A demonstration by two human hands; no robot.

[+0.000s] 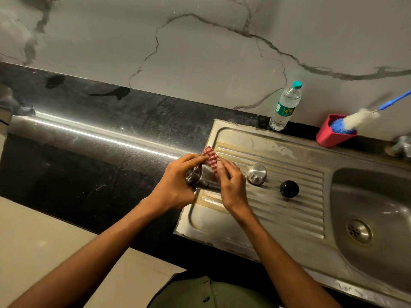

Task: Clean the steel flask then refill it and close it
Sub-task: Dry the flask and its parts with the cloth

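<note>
The steel flask [201, 177] lies on its side in my hands above the left end of the sink's drainboard [278, 196]. My left hand [175, 185] grips its base end. My right hand [230, 183] presses a red-and-white checked cloth [212, 158] around the flask's body. The flask's steel cap [256, 174] and its black stopper [289, 189] stand on the ribbed drainboard just right of my hands. A clear plastic water bottle [285, 106] with a teal cap stands by the wall behind the sink.
The sink basin [378, 196] with its drain lies at the right, a tap [402, 147] behind it. A red cup [331, 134] holds a blue-and-white bottle brush [355, 120]. Black countertop [89, 152] stretches to the left.
</note>
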